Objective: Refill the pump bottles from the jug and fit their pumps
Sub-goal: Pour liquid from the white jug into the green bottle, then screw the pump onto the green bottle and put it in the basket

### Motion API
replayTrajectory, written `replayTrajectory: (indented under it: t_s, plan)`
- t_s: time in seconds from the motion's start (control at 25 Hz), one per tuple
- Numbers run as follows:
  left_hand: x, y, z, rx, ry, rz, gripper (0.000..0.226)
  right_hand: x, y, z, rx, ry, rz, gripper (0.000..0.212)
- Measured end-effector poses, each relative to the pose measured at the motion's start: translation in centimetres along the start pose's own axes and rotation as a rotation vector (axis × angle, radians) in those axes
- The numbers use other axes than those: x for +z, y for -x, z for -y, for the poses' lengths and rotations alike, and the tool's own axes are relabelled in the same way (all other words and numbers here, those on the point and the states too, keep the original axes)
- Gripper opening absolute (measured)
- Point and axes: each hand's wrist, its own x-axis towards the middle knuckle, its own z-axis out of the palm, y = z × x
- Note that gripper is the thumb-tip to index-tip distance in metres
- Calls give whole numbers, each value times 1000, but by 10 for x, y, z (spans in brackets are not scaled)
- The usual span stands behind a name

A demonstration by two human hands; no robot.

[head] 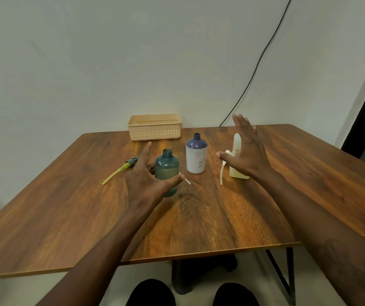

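Teal bottle (166, 168) and white bottle (196, 157) stand upright and uncapped near mid-frame, close together but apart, the white one slightly farther back and to the right.

A pale wall (111, 51) fills the upper half of the frame, with a black cable (265, 47) running down it from the top right to the table's far edge. The wooden table (221, 217) spreads across the middle and lower frame. A peach basket (154, 127) sits at its far edge, just above centre. The jug (236, 142), cream-coloured, stands right of the white bottle and is partly hidden.

The left hand (141, 182) is spread wide at the teal bottle. Its thumb crosses in front of the bottle's lower body and its forefinger points up past the bottle's left side. Whether it touches the bottle cannot be told. The right hand (247, 151) is wide open, with straight fingers and the thumb out to the left. It holds nothing and is raised in front of the jug.

A yellow pump (119, 170) lies at the left of the table. A white pump (222, 171) lies just left of the jug. A thin white tube (187, 181) shows at the teal bottle's lower right.
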Motion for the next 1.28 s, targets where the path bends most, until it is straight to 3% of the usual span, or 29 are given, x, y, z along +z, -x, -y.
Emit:
replayTrajectory:
  t_s: [0.4,0.56,0.68,0.8,0.88,1.04,1.28]
  plan:
    - [-54,-7,42,-26,-37,-97,126,68,-13,97,-192,-178,167,98]
    - [-80,-9,63,-52,-68,-129,125,109,-15,137,-202,-234,312,71]
    - [-99,-12,79,-67,-109,-176,126,146,-23,157,-95,-273,362,43]
    - [-110,-16,90,-85,-120,-201,125,179,-37,172,-15,-318,369,29]
    - [-114,-19,96,-93,-116,-200,123,195,-46,182,26,-317,393,28]
    - [-115,-23,102,-107,-103,-209,123,225,-59,198,147,-266,502,45]
    - [-114,-29,104,-111,-125,-209,124,248,-72,213,310,-90,362,42]
